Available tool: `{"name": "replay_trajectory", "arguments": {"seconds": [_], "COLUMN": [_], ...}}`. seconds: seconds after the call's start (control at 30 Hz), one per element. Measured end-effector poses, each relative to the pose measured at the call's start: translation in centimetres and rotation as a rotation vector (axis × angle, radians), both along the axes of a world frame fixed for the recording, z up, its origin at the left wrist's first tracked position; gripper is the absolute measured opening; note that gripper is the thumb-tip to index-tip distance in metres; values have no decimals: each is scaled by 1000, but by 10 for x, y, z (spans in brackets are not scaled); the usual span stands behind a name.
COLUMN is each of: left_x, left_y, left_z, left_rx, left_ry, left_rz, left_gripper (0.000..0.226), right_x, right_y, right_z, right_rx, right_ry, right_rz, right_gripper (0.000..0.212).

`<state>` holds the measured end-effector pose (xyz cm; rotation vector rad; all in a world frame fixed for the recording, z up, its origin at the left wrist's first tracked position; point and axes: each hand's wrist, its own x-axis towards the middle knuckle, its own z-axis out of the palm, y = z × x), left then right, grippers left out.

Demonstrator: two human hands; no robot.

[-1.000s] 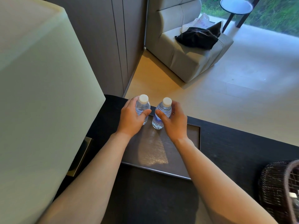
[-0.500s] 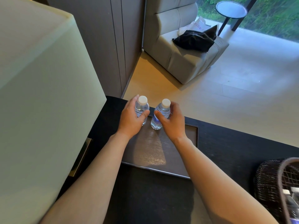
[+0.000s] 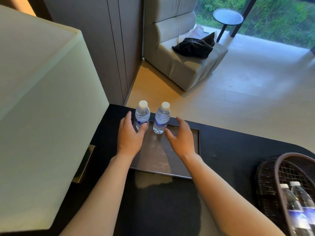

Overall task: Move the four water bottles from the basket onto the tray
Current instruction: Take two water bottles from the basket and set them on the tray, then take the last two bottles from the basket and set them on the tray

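Two clear water bottles with white caps stand upright side by side at the far end of the dark tray: the left bottle and the right bottle. My left hand is open just in front of the left bottle, with the thumb overlapping its base. My right hand is open to the right of the right bottle, clear of it. At the lower right, a dark wicker basket holds two more bottles lying inside.
The tray and basket sit on a black table. A large pale lampshade fills the left side, close to my left arm. Beyond the table are a pale floor, a grey armchair with a black cloth, and a small round side table.
Both hands have let go of the two bottles and drawn back a little toward me with fingers spread. The view shifted, showing more of the basket and its bottles.
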<state>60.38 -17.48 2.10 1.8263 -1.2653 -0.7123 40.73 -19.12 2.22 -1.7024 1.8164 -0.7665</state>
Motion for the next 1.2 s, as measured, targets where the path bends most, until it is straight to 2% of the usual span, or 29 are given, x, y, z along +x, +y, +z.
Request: {"name": "replay_trajectory", "arguments": {"seconds": [0.17,0.33,0.57,0.77,0.93,1.07,1.2], "left_x": [-24,-70,-176,-288,-378,-437,-488], "left_y": [65,141,253,323,352,347,322], "left_z": [6,6,16,27,37,45,41], "left_rx": [47,125,185,180,149,144,149], "left_ry": [-82,-169,-254,-295,-365,-405,-420], "left_rz": [-34,-112,-237,-326,-487,-611,-689], "left_gripper": [61,51,45,35,23,14,22], "right_x": [-38,-100,-223,-331,-412,-467,-511], "right_y": [60,132,261,342,380,387,377], "right_z": [6,18,40,57,63,63,58], "right_rx": [30,99,114,138,148,230,270], "right_ry": [173,248,366,363,412,439,434], "right_rz": [11,12,-16,-67,-153,-198,-202], "right_gripper": [63,59,52,49,24,29,29]}}
